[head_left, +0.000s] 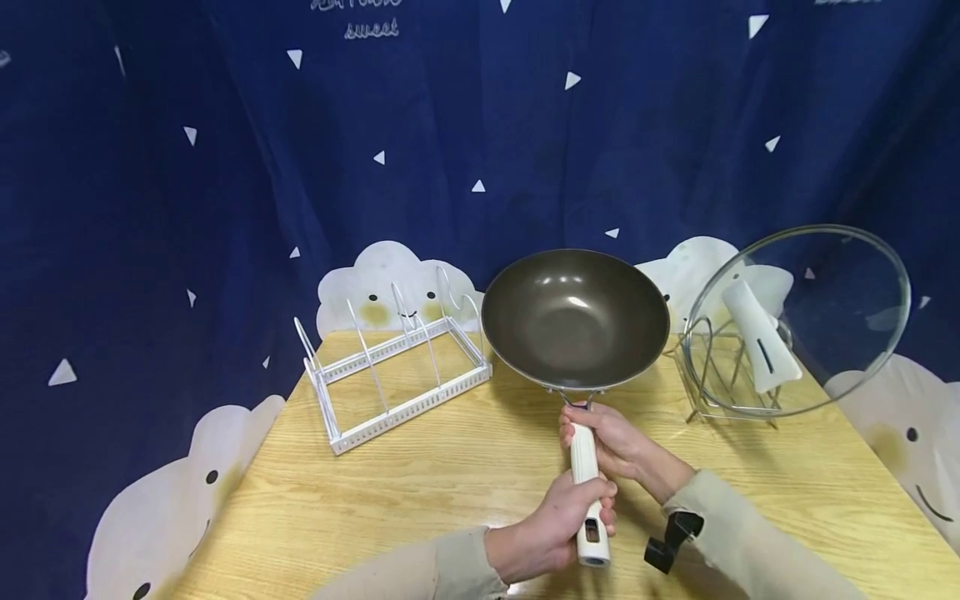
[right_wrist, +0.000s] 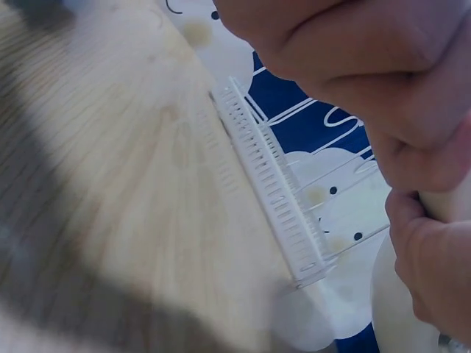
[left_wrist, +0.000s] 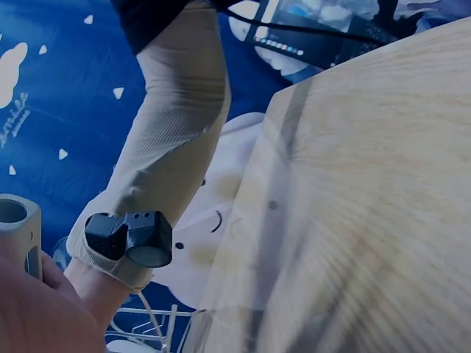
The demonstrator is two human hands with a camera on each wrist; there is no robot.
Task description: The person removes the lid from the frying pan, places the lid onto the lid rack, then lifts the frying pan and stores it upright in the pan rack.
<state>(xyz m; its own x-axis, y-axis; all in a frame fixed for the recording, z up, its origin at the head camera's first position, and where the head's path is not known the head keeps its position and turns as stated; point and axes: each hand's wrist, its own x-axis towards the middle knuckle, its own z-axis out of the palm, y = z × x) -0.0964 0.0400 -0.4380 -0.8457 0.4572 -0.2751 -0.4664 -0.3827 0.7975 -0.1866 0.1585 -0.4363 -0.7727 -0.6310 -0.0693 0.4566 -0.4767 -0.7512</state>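
A dark-coated frying pan [head_left: 573, 321], deep like a wok, is held up over the table with its inside showing in the head view. My left hand [head_left: 551, 525] grips its white handle [head_left: 584, 454] near the end. Higher up, close to where the handle joins the pan, my right hand [head_left: 615, 442] grips the same handle. In the left wrist view the handle's hollow end [left_wrist: 16, 220] pokes out beside my left hand [left_wrist: 44, 312]. In the right wrist view, curled fingers [right_wrist: 368, 81] cover most of the handle.
A white wire rack [head_left: 408, 421] stands on the wooden table [head_left: 450, 500] to the left. At the right, a smaller metal rack [head_left: 727, 408] holds a glass lid [head_left: 847, 317] with a white handle. A blue curtain [head_left: 480, 100] hangs behind.
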